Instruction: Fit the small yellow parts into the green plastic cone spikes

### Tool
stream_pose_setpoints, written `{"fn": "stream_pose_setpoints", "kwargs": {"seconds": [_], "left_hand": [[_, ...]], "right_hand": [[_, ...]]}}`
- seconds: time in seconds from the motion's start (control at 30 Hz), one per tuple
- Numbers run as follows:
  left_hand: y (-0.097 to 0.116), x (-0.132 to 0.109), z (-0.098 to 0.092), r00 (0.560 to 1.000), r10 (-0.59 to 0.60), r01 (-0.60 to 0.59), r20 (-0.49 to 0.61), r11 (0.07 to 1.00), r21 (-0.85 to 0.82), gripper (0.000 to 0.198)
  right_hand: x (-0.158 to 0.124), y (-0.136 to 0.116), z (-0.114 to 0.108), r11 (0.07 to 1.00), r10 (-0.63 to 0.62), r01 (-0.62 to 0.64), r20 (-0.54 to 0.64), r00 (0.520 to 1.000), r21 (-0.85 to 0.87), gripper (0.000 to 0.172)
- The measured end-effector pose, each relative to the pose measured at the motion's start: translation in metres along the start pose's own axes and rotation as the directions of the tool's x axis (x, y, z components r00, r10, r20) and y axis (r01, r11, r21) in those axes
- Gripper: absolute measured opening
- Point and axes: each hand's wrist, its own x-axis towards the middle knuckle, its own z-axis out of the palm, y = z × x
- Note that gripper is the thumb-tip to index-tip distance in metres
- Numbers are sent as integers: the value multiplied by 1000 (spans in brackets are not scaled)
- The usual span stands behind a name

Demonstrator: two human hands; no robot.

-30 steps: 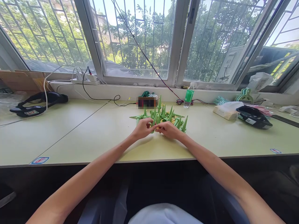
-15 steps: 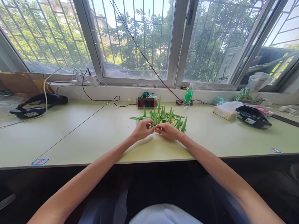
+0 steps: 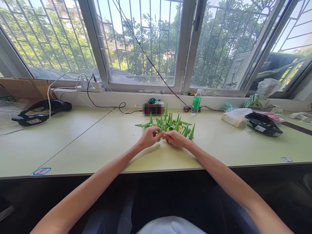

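A cluster of green pointed plastic cones (image 3: 191, 132) stands and lies on the table in front of me, several upright and some on their sides, with small yellow pieces (image 3: 180, 128) among them. At the near edge of the cluster my left hand (image 3: 149, 136) is closed with fingers curled round a green cone, its green base showing just below the fingertips. My right hand (image 3: 175, 137) meets it from the right, thumb and fingers pinched together against the left fingertips. Whatever lies in that right pinch is too small and covered to make out.
Behind the cluster sits a dark box with a blurred front (image 3: 153, 110). A green-labelled bottle (image 3: 196, 103) is near the windowsill. Tissue pack (image 3: 234, 117) and black headset (image 3: 263, 125) lie right; another black headset (image 3: 36, 113), cables and a power strip (image 3: 91, 87) are left.
Both hands stay together at almost the same spot, with the right fingers shifted slightly. The whole view has moved down a little in the picture.
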Motion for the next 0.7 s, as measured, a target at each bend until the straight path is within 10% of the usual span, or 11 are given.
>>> {"fn": "stream_pose_setpoints", "kwargs": {"seconds": [0.7], "left_hand": [[-6, 2, 3, 999, -29, 28, -44, 999, -23, 40]], "right_hand": [[0, -1, 0, 1000, -6, 4, -75, 997, -25, 25]]}}
